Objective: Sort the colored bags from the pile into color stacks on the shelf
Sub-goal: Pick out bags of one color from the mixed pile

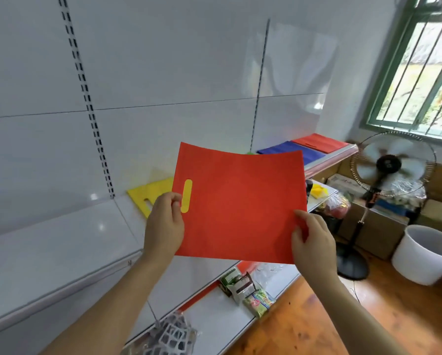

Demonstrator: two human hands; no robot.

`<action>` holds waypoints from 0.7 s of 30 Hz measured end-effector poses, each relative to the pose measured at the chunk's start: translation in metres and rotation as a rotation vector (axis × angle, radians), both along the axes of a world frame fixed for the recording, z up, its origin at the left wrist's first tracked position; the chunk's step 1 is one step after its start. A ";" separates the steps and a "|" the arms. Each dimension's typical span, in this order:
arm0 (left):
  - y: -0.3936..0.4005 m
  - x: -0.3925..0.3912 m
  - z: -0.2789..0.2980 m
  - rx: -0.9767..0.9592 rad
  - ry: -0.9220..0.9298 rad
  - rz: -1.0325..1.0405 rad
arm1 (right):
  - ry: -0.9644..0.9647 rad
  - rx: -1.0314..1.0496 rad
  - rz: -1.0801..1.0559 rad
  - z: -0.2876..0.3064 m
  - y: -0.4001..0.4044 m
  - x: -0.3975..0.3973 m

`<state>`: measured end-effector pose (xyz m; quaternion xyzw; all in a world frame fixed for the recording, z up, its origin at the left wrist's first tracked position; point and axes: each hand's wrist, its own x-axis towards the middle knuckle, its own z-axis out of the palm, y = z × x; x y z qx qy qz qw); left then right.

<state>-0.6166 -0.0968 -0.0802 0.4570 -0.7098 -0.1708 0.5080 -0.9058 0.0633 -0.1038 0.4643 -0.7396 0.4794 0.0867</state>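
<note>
White panelled shelving fills most of what I see, with a glossy shelf running from lower left toward a green-framed window at upper right, and a wooden floor below on the right. I hold a red bag flat and spread out in the air in front of that shelf, its long edges running roughly left to right and its handle slot at the left end, where yellow shows through. My left hand pinches the left edge beside the slot, thumb and fingers curled onto the fabric; my right hand pinches the lower right corner the same way. The relation that matters, as I judge it, is that the red stack lies up and to the right of the bag, at the far end of the shelf, just beyond a blue stack, so my right hand is the nearer one and would lead. A yellow stack sits just behind my left hand, and a sliver of green shows above the bag's top edge. Farther right stand a fan, a white bucket and boxes, with snack packets on a lower shelf.
</note>
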 end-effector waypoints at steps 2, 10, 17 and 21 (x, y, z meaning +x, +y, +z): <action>-0.007 -0.037 -0.002 -0.009 -0.024 -0.044 | -0.024 0.014 -0.043 -0.007 0.006 -0.028; -0.058 -0.187 -0.012 -0.022 -0.035 -0.236 | 0.001 0.064 -0.189 -0.014 -0.002 -0.145; -0.114 -0.326 -0.005 0.012 -0.023 -0.380 | 0.036 0.090 -0.330 0.005 -0.024 -0.250; -0.129 -0.400 -0.008 0.059 -0.050 -0.434 | 0.015 0.146 -0.399 0.003 -0.021 -0.302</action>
